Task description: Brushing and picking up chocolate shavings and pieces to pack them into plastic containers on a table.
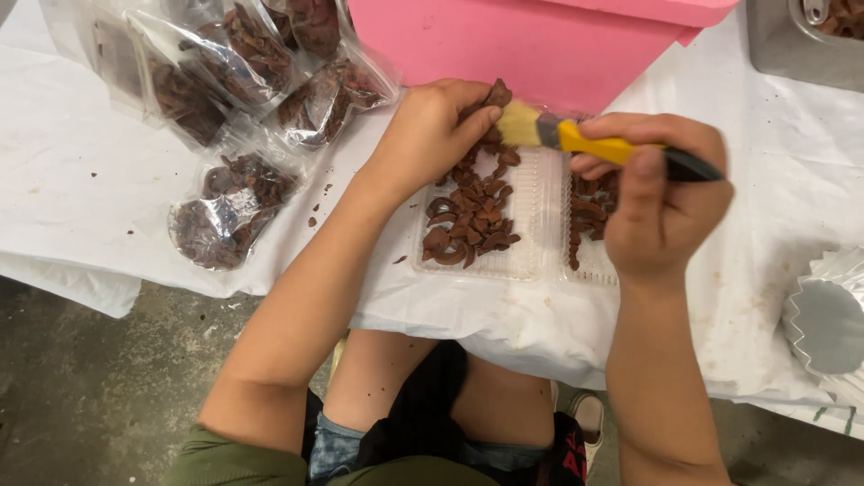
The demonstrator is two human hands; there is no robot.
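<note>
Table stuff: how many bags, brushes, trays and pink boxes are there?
Clear bags of brown pieces: 5
Brushes, held in the right hand: 1
Clear trays: 1
Pink boxes: 1
Total: 8

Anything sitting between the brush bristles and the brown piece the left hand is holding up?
Nothing visible. The left hand pinches a brown piece above the clear tray, and the bristles of the yellow-handled brush, held in the right hand, sit right beside it, at or nearly touching it. The pink box lies behind, not between.
</note>
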